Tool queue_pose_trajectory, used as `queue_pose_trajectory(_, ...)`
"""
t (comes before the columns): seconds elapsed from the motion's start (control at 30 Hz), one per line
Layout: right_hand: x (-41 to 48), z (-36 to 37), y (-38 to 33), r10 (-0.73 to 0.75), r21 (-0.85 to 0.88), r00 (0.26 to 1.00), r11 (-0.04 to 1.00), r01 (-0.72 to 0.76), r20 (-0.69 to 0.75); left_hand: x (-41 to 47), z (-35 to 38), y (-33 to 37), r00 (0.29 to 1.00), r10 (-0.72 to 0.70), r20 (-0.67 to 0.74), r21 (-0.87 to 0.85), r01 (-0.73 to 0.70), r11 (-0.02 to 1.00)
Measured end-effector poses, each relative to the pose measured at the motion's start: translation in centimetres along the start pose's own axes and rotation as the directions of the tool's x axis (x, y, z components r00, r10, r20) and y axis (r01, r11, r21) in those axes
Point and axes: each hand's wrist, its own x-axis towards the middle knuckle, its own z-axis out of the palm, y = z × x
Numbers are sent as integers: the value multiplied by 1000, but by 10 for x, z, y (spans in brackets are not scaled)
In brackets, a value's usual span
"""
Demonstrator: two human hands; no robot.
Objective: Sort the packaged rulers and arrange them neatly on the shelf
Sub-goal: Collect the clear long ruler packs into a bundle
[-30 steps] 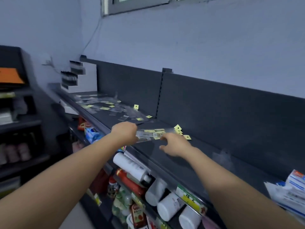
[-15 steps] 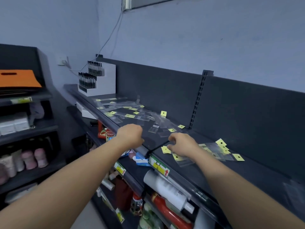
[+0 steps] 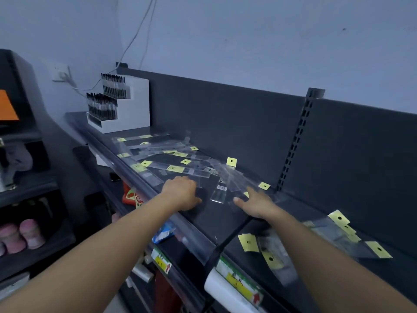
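Packaged rulers (image 3: pixel 171 159), clear sleeves with yellow hang tags, lie scattered across the left section of the dark top shelf (image 3: pixel 216 220). More sleeves lie fanned on the right section (image 3: pixel 338 231), and a few lie beside my right forearm (image 3: pixel 268 251). My left hand (image 3: pixel 182 193) is palm down at the near end of the scattered pile, thumb out to the right; its fingertips are hidden behind the knuckles. My right hand (image 3: pixel 255 202) lies flat with spread fingers touching the clear sleeves nearest the shelf upright. Neither hand lifts anything.
A white tiered display of dark pens (image 3: pixel 117 105) stands at the shelf's far left end. A slotted upright (image 3: pixel 295 141) divides the back panel. Bottles and labelled goods (image 3: pixel 239 285) fill the lower shelves. A second shelving unit with pink items (image 3: pixel 22 233) stands on the left.
Both hands have moved forward from the shelf's front edge into the loose pile. The view has swung left, so the fanned sleeves now lie to the right of my right arm.
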Motion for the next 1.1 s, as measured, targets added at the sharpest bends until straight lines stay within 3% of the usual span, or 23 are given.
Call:
queue_pose_trajectory(0.2, 52, 9, -28, -1, -140, 998, 990, 9, 61, 60, 15, -25, 999, -30, 30, -31, 31, 999)
queue_pose_trajectory(0.33, 71, 11, -50, -152, -117, 988, 981, 155, 37, 87, 19, -39, 998, -28, 62, -51, 31, 998)
queue_pose_trajectory(0.43, 81, 9, -65, -238, -96, 969, 968, 231, -72, 100, 23, -48, 998, 1, 64, -80, 4, 997)
queue_pose_trajectory(0.57, 94, 11, -78, -147, -27, 960, 989, 144, -239, 116, 19, -62, 999, 43, 5, -88, -42, 995)
queue_pose_trajectory(0.67, 103, 14, -87, 3, -22, 977, 1000, -8, -211, 131, 16, -77, 999, 40, 26, -44, -39, 998)
queue_pose_trajectory(0.77, 112, 9, -98, 52, -53, 964, 996, -68, -259, 149, 15, -89, 996, 69, 53, -108, -63, 992)
queue_pose_trajectory(0.83, 119, 4, -105, 108, 30, 968, 994, -104, -227, 161, 12, -93, 995, 92, 47, -128, -85, 988)
queue_pose_trajectory(0.93, 127, 2, -112, 183, 317, 979, 937, -145, -92, 176, 10, -97, 987, 139, 83, -198, -120, 973)
queue_pose_trajectory(1.1, 130, 4, -115, 293, 542, 948, 820, -184, -121, 198, 13, -106, 967, 256, 10, -370, -234, 899)
